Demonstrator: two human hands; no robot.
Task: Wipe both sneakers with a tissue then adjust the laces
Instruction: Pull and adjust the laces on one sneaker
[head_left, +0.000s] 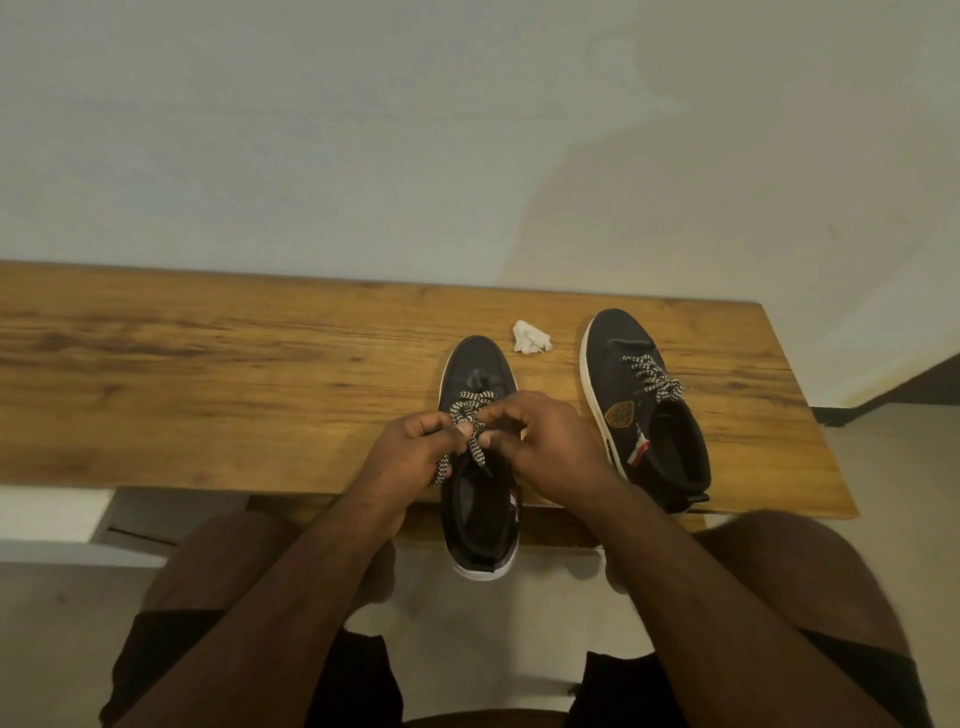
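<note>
- We're into the lacing step: both hands are on the near sneaker (475, 452), which sits at the counter (208, 374) front edge, its heel overhanging.
- Left hand (415, 449) pinches a strand of the checkered laces (470, 423); right hand (545, 441) has fingers curled onto the same laces, thumb pressing in.
- The crumpled tissue (530, 338) lies just beyond that sneaker's toe, let go — wiping looks finished.
- The second sneaker (644, 405) stands to its right, laces loosely bunched on top.
- Next, by my read: draw these strands even and snug, then shift over to the right-hand shoe.
</note>
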